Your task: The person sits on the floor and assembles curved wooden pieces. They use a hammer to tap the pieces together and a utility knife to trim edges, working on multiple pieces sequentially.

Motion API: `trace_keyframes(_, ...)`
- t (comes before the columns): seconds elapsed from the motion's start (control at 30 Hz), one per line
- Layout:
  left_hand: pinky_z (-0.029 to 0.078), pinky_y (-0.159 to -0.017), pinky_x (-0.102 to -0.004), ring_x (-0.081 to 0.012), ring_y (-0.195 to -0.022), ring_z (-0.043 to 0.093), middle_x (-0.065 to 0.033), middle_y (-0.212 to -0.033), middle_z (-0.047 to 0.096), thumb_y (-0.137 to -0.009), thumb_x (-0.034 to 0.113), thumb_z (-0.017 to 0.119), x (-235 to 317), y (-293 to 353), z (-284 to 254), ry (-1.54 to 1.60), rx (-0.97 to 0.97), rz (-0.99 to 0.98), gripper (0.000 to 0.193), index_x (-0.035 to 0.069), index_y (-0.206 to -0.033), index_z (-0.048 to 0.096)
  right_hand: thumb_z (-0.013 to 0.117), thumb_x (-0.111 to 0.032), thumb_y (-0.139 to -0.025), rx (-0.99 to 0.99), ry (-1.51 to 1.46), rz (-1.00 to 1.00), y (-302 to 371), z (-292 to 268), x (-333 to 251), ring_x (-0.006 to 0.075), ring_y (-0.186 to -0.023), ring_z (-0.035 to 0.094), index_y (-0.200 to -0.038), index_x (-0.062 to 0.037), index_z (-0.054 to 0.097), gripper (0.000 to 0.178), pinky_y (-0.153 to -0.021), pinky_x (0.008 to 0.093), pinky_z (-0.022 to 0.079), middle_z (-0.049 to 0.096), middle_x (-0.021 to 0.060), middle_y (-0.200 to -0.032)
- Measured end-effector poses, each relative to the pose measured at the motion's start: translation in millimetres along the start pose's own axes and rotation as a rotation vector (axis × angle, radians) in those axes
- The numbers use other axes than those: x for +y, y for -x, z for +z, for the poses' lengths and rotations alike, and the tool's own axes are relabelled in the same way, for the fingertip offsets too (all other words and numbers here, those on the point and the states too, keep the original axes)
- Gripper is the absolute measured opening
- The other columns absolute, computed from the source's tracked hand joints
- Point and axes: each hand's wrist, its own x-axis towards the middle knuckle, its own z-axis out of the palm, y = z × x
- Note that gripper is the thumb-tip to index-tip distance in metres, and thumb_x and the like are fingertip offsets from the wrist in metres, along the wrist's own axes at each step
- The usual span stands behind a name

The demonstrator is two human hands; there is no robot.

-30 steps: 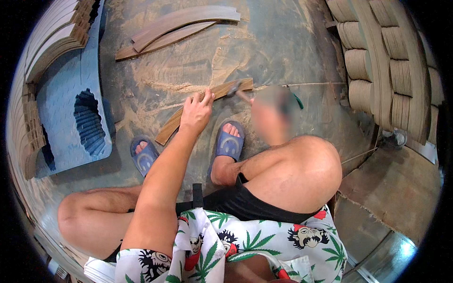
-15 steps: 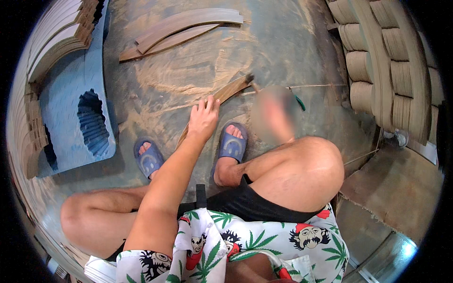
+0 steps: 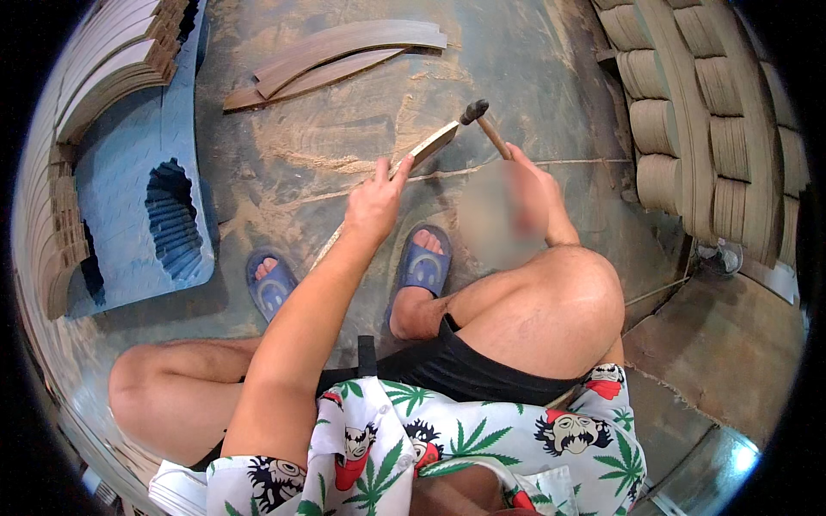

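My left hand (image 3: 376,205) is closed around a curved wooden slat (image 3: 434,144), which slants across the floor with a narrow edge turned up. Its near part passes beneath my forearm. In my right hand (image 3: 544,199) is a hammer (image 3: 493,136) with a wooden handle and a dark head. The hammer head is at the slat's far end; whether the two touch, I cannot tell. A blurred patch covers part of my right hand.
Two curved boards (image 3: 348,52) lie on the dusty floor ahead. At the left, a blue plastic stool (image 3: 120,193) bears stacked curved pieces. Tall stacks of wooden pieces (image 3: 654,129) stand at the right. My sandalled feet (image 3: 422,258) are close to the slat.
My right hand and the hammer have risen away from my knee. The slat has turned onto its edge and shifted slightly. A green-handled thing beside my right hand is now hidden.
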Motion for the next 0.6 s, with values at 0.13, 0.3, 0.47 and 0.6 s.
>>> trace_keyframes(0.13,0.064,-0.082,-0.0501,-0.0371,-0.1,0.077,-0.0143,-0.135,0.063,-0.096,0.001,0.062,-6,1,3,0.022,-0.065,-0.048,0.083,0.026,-0.171,0.038,0.064,-0.017,-0.11,0.129,0.04,-0.135,7,35,23,0.0327,-0.1,0.072,-0.163,-0.0245,0.056,0.054,-0.09,0.0401,0.056,0.076,0.0186,-0.113)
trace_keyframes(0.3,0.064,-0.083,-0.0507,-0.0372,-0.1,0.077,-0.0133,-0.136,0.063,-0.096,0.0,0.061,-7,5,8,0.005,-0.053,-0.027,0.085,0.027,-0.173,0.036,0.066,-0.013,-0.109,0.252,-0.01,-0.21,11,52,11,0.0351,-0.094,0.074,-0.16,-0.0218,0.06,0.052,-0.085,0.0387,0.057,0.076,0.0233,-0.116)
trace_keyframes(0.47,0.064,-0.077,-0.0505,-0.038,-0.088,0.076,-0.0118,-0.127,0.068,-0.096,0.001,0.059,-1,6,13,0.006,0.043,-0.026,0.077,0.031,-0.166,0.048,0.067,-0.011,-0.108,0.159,0.036,-0.196,13,72,41,0.0409,-0.093,0.073,-0.158,-0.021,0.062,0.051,-0.084,0.0417,0.057,0.075,0.0252,-0.122)
trace_keyframes(0.6,0.064,-0.079,-0.0513,-0.0385,-0.093,0.077,-0.0123,-0.132,0.066,-0.096,0.0,0.06,-1,8,14,0.019,0.011,-0.033,0.082,0.03,-0.169,0.042,0.066,-0.012,-0.108,0.205,0.011,-0.125,13,72,38,0.0417,-0.096,0.073,-0.159,-0.021,0.06,0.052,-0.083,0.0441,0.057,0.075,0.0243,-0.118)
